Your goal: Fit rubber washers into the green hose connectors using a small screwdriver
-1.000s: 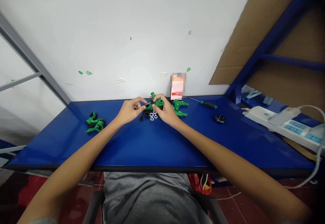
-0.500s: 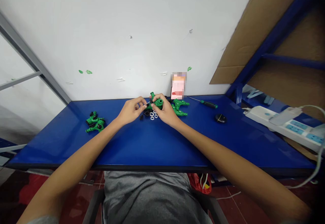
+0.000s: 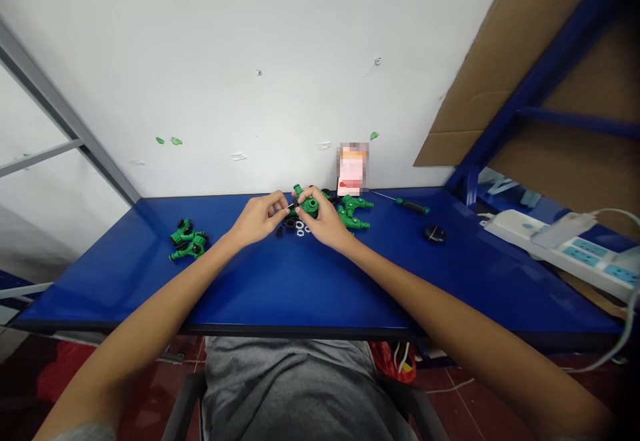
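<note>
My right hand [image 3: 324, 218] is closed around a green plastic fitting [image 3: 307, 203], held just above the blue table [image 3: 310, 281] near its far edge. My left hand [image 3: 256, 217] pinches a thin dark tool [image 3: 287, 207] whose tip points at that fitting. Under the hands lie several small white rings [image 3: 301, 228] and a few black parts [image 3: 285, 225]. More green fittings [image 3: 354, 212] sit just right of my right hand.
A pile of green fittings [image 3: 187, 242] lies at the left of the table. A green-handled screwdriver [image 3: 409, 205] and a black round part [image 3: 433, 232] lie to the right. A white power strip [image 3: 560, 249] sits on the blue shelf at far right. A blurred carton [image 3: 352, 169] stands against the wall.
Both hands have shifted slightly left and drawn closer together; the tool tip now meets the green fitting.
</note>
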The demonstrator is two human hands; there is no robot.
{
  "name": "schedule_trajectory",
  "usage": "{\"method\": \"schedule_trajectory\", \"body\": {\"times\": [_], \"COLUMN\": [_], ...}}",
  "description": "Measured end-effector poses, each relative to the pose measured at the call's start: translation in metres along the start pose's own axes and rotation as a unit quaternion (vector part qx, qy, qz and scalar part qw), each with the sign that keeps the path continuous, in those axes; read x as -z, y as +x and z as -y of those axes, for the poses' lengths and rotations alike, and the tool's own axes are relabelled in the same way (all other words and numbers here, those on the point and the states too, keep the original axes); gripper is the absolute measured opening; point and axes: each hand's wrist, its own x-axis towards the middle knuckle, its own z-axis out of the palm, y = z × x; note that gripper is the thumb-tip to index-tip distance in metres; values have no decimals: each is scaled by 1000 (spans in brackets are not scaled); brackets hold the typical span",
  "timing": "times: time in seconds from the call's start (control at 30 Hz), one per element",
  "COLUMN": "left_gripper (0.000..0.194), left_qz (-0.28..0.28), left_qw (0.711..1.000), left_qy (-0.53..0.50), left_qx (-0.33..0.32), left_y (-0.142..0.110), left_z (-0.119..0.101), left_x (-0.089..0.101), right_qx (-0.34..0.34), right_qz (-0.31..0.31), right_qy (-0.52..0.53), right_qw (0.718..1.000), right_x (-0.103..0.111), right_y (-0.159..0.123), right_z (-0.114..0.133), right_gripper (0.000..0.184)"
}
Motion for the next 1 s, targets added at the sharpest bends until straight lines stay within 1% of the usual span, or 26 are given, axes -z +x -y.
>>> {"method": "schedule_trajectory", "body": {"times": [0.13, 0.27, 0.33, 0.43, 0.53, 0.67, 0.83, 1.0], "left_gripper": [25, 31, 28, 16, 14, 25, 32, 13], "left_qz": [18, 18, 16, 8, 2, 14, 10, 13], "left_qw": [1000, 999, 999, 1000, 1000, 999, 997, 999], "left_qy": [-2, 39, 42, 26, 12, 30, 73, 35], "left_qx": [10, 4, 0, -8, -13, -10, -28, -19], "left_y": [0, 1, 1, 1, 1, 1, 1, 0], "left_z": [0, 1, 2, 2, 3, 6, 8, 8], "left_x": [3, 2, 0, -1, 0, -2, -6, -6], "right_qx": [-1, 1, 3, 4, 3, 2, -5, -1], "right_qz": [8, 12, 13, 13, 12, 16, 22, 22], "right_qy": [-1, -4, -3, -5, -11, -2, 4, -12], "right_qw": [1000, 1000, 1000, 1000, 1000, 1000, 1000, 1000], "right_x": [1, 0, 0, -1, -1, 0, -1, -1], "right_y": [0, 1, 1, 0, 0, 0, 0, 0], "right_z": [-2, -5, -5, -5, -4, -4, -4, -5], "right_gripper": [12, 13, 12, 12, 12, 13, 12, 12]}}
